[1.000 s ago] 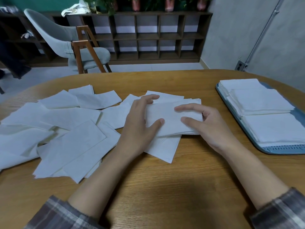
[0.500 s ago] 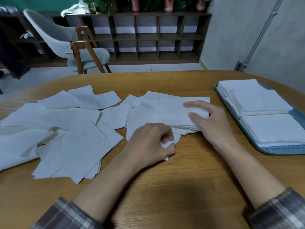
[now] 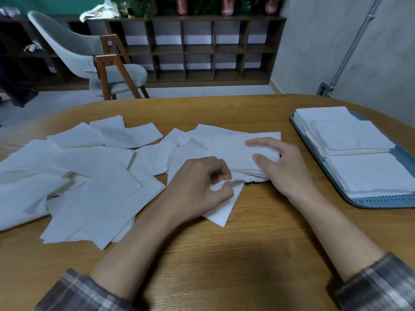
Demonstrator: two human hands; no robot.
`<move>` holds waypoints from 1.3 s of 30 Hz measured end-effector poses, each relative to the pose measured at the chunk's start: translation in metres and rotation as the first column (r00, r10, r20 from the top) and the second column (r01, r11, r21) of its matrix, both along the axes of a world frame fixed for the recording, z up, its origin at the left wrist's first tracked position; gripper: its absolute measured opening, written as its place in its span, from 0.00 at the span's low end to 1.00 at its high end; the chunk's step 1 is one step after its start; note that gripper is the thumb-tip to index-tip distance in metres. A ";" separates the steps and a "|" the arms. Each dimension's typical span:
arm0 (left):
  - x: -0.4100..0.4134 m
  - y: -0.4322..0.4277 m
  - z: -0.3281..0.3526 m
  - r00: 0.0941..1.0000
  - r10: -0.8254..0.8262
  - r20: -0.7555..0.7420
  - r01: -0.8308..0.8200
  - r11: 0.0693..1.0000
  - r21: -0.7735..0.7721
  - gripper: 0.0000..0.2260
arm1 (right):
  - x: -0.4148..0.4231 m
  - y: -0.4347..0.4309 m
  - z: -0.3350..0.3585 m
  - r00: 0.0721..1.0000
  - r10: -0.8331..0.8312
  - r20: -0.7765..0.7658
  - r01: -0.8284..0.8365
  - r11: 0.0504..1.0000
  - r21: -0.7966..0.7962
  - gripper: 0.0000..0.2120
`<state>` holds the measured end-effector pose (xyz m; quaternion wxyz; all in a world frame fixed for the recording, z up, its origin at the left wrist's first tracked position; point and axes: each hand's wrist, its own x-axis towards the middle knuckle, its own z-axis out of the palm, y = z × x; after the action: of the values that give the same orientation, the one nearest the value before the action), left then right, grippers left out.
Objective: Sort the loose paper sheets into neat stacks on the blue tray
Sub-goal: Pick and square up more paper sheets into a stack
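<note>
We are pinching a sheet (image 3: pixel 222 207) in our curled left hand (image 3: pixel 197 187) while our right hand (image 3: pixel 283 167) is gripping a pile (image 3: pixel 231 151), both left of the tray (image 3: pixel 381 202).

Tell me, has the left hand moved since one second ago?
Yes. The left hand came back toward the near table edge, off the gathered pile, pinching one sheet.
</note>
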<state>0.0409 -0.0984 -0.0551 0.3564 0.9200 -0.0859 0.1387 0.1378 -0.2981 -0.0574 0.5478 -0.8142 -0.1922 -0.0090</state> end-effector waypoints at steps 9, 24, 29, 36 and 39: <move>-0.006 0.000 0.015 0.974 0.024 0.227 0.034 0.968 -0.250 0.02 | 0.001 0.000 -0.002 1.000 0.003 0.012 -0.003 1.000 -0.015 0.17; 0.003 0.004 0.012 0.971 0.227 -0.070 -0.224 0.774 -0.592 0.12 | -0.013 0.005 0.006 0.974 0.193 -0.121 -0.154 0.949 0.276 0.08; 0.004 0.008 0.012 0.962 0.245 -0.120 -0.263 0.719 -0.643 0.16 | -0.012 0.006 0.006 0.948 0.279 -0.154 -0.216 0.917 0.335 0.17; 0.005 0.006 0.006 0.959 0.264 -0.098 -0.272 0.773 -0.573 0.16 | -0.013 0.007 0.008 0.957 0.269 -0.108 -0.226 0.925 0.305 0.29; 0.005 0.004 0.006 0.953 0.293 -0.079 -0.291 0.812 -0.506 0.20 | -0.012 0.005 0.009 0.954 0.285 -0.089 -0.233 0.896 0.378 0.32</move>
<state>0.0455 -0.0943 -0.0489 0.5622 0.7940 0.0956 0.2107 0.1262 -0.2934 -0.0485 0.6976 -0.6642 -0.2544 0.0869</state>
